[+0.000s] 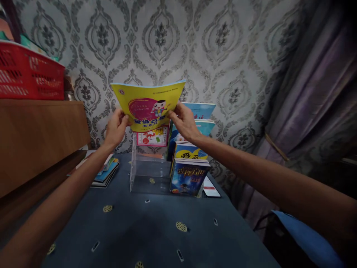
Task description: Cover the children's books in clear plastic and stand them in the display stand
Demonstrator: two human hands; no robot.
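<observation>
A thin yellow children's book (147, 104) with a pink circle and a cartoon child on its cover is held up in front of the patterned wall. My left hand (115, 128) grips its lower left edge, fingers closed on it. My right hand (184, 121) pinches its lower right edge. The book hangs just above a clear acrylic book stand (145, 171) on the blue cloth. A red-and-white book (153, 137) stands at the back of that stand. Several upright books (188, 175) fill its right side, the front one dark blue.
A wooden cabinet (39, 137) stands at the left with a red plastic basket (30, 76) on top. A flat stack of books (104, 171) lies beside it. A phone (210, 188) lies right of the stand. Grey curtains (315, 96) hang at the right.
</observation>
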